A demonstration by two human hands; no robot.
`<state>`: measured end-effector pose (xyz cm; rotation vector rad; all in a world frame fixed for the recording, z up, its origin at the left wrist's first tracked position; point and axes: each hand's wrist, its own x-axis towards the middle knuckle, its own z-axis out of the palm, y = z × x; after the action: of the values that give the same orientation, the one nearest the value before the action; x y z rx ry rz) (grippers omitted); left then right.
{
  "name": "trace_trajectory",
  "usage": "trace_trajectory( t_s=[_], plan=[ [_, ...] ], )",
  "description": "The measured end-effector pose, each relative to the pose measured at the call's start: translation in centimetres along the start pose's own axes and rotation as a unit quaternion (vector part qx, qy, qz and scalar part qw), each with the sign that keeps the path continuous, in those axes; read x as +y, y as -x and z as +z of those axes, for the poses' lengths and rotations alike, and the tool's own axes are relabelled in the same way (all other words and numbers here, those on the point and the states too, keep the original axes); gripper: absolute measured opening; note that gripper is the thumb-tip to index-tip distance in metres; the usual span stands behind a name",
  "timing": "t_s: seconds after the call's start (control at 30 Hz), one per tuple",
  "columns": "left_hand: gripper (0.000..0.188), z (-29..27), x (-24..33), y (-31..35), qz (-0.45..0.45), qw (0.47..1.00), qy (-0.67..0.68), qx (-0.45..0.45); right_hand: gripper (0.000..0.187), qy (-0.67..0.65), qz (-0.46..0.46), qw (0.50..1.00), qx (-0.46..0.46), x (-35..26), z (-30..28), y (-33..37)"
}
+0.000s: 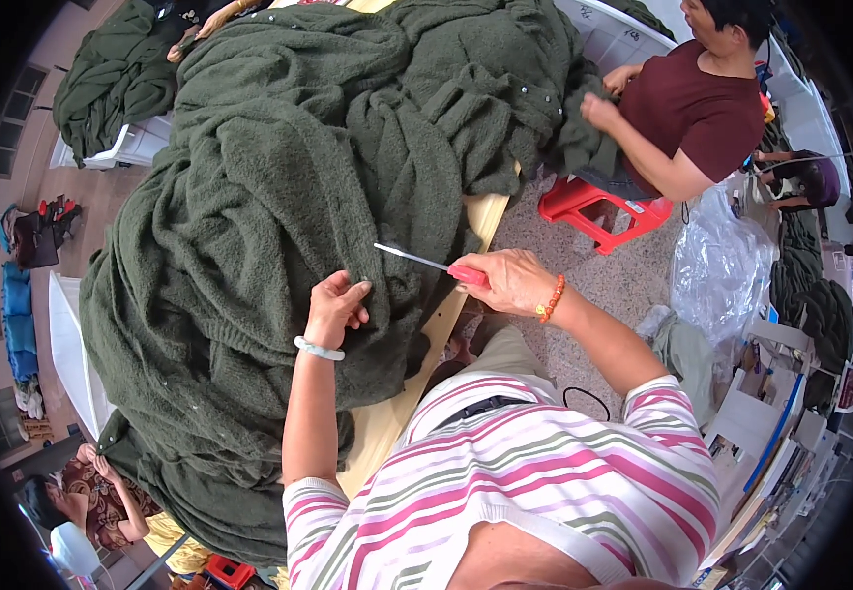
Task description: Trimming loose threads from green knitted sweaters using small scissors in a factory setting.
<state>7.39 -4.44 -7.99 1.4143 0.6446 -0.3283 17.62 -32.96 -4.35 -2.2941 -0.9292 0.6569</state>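
Observation:
A large heap of dark green knitted garments (239, 197) lies in front of me. My left hand (333, 313), with a pale bangle at the wrist, rests on the heap, its fingers curled and pinching the knit cloth; the exact hold is partly hidden. In my right hand (513, 281), which wears an orange bead bracelet, is a red-handled tool (468, 276) with a thin metal shaft and a pale, flattened tip. The shaft points left over the cloth, above and to the right of my left hand. Whether the tip touches the cloth I cannot tell.
A wooden table edge (485, 218) shows beneath the heap. At the far right a person in a maroon shirt (711, 103) sits on a red stool (608, 211), handling green cloth. Another person (102, 487) is at the lower left. Clear plastic sheeting (721, 261) lies on the floor.

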Motion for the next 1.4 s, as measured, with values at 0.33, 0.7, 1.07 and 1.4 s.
trace_trajectory(
  t_s=[0.33,0.7,1.07,1.4],
  plan=[
    [0.011,0.5,-2.2,-0.8,0.037,0.977,0.210,0.012,0.029,0.094,0.017,0.994,-0.047,-2.3,1.6,1.7],
    [0.008,0.7,-2.2,-0.4,0.039,0.967,0.252,0.005,0.026,0.087,-0.013,0.992,-0.092,-2.6,1.2,1.4],
    [0.021,2.9,-1.5,3.2,0.043,0.984,0.171,-0.038,0.029,0.054,-0.012,0.998,-0.010,-1.8,-0.3,0.3],
    [0.045,-7.2,2.4,5.9,0.243,0.650,-0.329,0.640,0.030,0.046,-0.078,0.996,-0.020,-1.0,-3.6,-4.2]
  ],
)
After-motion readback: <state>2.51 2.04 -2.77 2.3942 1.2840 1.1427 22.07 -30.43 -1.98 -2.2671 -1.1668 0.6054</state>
